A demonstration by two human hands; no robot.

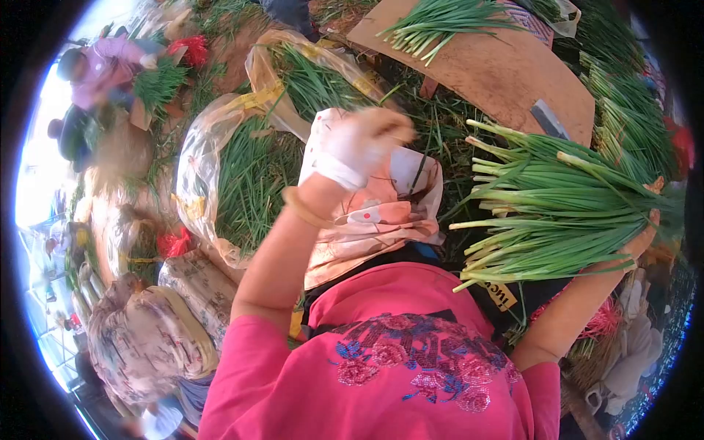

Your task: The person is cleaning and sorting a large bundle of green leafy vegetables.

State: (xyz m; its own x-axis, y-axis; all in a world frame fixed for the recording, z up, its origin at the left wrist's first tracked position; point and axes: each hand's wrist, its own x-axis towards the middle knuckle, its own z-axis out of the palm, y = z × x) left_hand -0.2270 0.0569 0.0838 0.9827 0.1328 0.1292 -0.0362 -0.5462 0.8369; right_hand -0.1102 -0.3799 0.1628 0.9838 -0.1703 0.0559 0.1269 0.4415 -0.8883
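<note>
A thick fan-shaped bunch of green onions (543,202) is in my right hand (654,209), which wraps round its leafy end at the right. Its pale root ends point left, over the trimmings. My left hand (363,143), in a white glove with fingertips showing, is raised over my lap and smeared by motion. Under it lies a spotted, soil-stained apron (374,227). Just beyond the held bunch, a knife (550,119) rests on the wooden board (484,62). A smaller bunch of green onions (444,26) lies at the board's far side.
Clear plastic bags (202,169) of green leaves stand to the left. More green onions (627,125) are piled at the far right. A co-worker in pink (110,70) handles greens at the upper left; another person in patterned clothes (150,334) is close on my left. Red ties (601,323) lie near my right elbow.
</note>
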